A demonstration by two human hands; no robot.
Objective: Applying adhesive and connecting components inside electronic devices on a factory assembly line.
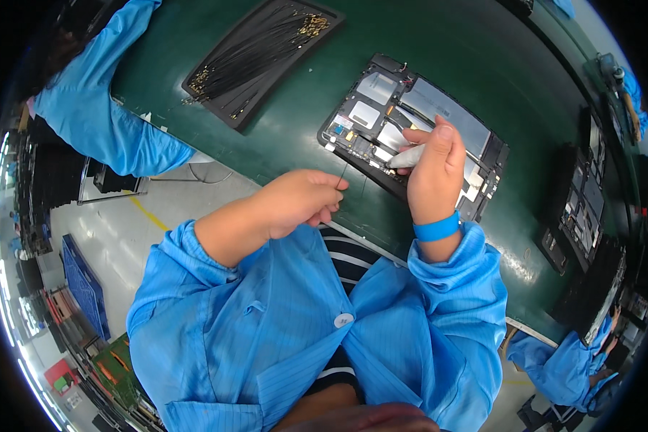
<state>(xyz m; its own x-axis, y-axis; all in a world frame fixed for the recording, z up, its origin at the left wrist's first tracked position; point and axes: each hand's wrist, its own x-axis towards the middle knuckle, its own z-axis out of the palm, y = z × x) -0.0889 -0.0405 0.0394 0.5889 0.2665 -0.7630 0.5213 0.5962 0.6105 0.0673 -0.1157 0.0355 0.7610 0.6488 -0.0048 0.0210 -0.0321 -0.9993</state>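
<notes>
An opened electronic device, with a black frame, flat grey battery panels and small circuit boards, lies on the green table in front of me. My left hand is at the table's near edge, thumb and finger pinched on a thin black cable that rises toward the device's near left corner. Over the middle of the device, my right hand is closed, with white coverings on some fingertips and a blue band at the wrist. Its fingertips are close to the circuit board; whatever they grip is hidden.
A black tray of thin black cables with gold-coloured ends lies at the far left. More opened devices stand at the right. Another person's blue sleeve rests at the table's left edge; another person is at lower right.
</notes>
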